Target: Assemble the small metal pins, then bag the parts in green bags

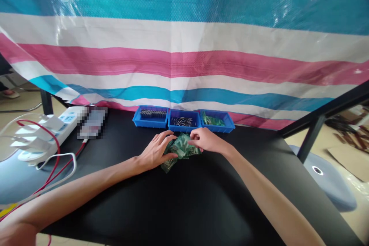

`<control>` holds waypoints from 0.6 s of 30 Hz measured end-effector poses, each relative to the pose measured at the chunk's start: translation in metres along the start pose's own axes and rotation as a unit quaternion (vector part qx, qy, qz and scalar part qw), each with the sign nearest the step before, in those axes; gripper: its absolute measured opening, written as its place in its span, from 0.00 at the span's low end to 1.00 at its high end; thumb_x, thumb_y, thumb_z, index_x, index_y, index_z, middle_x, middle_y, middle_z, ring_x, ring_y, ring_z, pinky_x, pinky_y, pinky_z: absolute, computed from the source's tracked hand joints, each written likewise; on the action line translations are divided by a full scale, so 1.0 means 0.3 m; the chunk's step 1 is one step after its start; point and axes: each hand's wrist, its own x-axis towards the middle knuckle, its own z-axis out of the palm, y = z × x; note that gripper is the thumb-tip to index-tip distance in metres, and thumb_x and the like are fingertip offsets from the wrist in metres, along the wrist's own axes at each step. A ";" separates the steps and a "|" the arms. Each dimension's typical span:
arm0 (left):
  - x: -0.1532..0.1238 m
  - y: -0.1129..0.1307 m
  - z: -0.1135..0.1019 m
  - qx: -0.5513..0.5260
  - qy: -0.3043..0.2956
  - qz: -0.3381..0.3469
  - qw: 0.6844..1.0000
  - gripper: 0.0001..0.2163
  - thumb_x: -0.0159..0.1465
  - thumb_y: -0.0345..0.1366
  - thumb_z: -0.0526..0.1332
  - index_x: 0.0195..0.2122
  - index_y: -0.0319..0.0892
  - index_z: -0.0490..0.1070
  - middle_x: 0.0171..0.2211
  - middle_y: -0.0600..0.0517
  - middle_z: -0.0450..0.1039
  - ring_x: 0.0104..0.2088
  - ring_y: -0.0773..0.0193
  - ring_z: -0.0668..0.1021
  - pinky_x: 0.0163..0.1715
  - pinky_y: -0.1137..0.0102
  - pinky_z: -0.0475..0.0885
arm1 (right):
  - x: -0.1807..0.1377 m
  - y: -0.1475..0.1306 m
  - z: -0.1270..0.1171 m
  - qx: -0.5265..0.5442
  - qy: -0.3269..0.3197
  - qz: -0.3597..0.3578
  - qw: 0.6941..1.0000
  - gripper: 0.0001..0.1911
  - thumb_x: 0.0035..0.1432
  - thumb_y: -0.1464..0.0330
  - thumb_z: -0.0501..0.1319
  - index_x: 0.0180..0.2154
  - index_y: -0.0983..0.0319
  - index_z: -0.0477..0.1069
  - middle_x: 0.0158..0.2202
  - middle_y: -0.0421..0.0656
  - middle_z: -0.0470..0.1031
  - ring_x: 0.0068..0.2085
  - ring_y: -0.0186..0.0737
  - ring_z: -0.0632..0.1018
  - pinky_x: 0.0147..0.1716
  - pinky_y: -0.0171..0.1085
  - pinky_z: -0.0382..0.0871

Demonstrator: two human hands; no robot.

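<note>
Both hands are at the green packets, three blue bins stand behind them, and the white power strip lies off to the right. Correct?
No: the head view shows the white power strip off to the left. The rest holds: left hand and right hand at the green packets, three blue bins behind.

Bare forearms [89, 188] – slim – and bare hands [155, 150]

Packets [181, 145] are lying on the table [178, 203] between left hand [157, 149] and right hand [207, 139]; three bins [184, 128] are standing behind them, a power strip [67, 120] lying far left.
</note>
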 end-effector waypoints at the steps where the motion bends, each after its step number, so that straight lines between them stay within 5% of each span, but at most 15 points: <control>1: 0.002 0.004 -0.002 -0.004 -0.012 -0.004 1.000 0.25 0.64 0.51 0.55 0.59 0.44 0.57 0.58 0.41 0.59 0.57 0.51 0.66 0.54 0.56 0.65 | -0.003 0.002 0.003 -0.024 0.015 0.002 1.000 0.09 0.56 0.62 0.60 0.30 0.61 0.71 0.21 0.36 0.74 0.20 0.34 0.75 0.26 0.32 0.65; 4: 0.009 0.012 -0.003 -0.008 -0.055 0.004 0.998 0.24 0.66 0.50 0.52 0.60 0.47 0.56 0.62 0.43 0.55 0.60 0.51 0.64 0.57 0.55 0.63 | 0.000 0.018 -0.041 -0.121 0.168 0.012 0.978 0.09 0.59 0.62 0.58 0.36 0.59 0.73 0.30 0.40 0.79 0.31 0.38 0.79 0.34 0.33 0.67; 7: 0.017 0.011 0.001 0.004 -0.087 0.032 0.996 0.25 0.67 0.50 0.50 0.63 0.48 0.53 0.65 0.44 0.49 0.64 0.50 0.58 0.60 0.54 0.59 | 0.020 0.056 -0.130 -0.232 0.296 0.122 0.918 0.13 0.61 0.61 0.56 0.42 0.60 0.72 0.36 0.45 0.79 0.39 0.44 0.79 0.39 0.37 0.67; 12: 0.031 -0.005 0.021 0.038 -0.123 0.070 0.989 0.29 0.67 0.52 0.49 0.66 0.51 0.46 0.68 0.47 0.43 0.67 0.49 0.51 0.63 0.52 0.52 | 0.084 0.109 -0.215 -0.318 0.188 0.248 0.896 0.30 0.57 0.46 0.54 0.40 0.67 0.74 0.41 0.57 0.76 0.45 0.57 0.77 0.40 0.44 0.68; 18: 0.031 -0.009 0.032 0.055 -0.123 0.080 0.988 0.27 0.67 0.51 0.48 0.66 0.50 0.49 0.67 0.46 0.47 0.66 0.51 0.54 0.63 0.53 0.52 | 0.120 0.117 -0.225 -0.298 0.165 0.238 0.909 0.36 0.54 0.41 0.52 0.41 0.67 0.74 0.42 0.58 0.75 0.45 0.57 0.76 0.41 0.45 0.68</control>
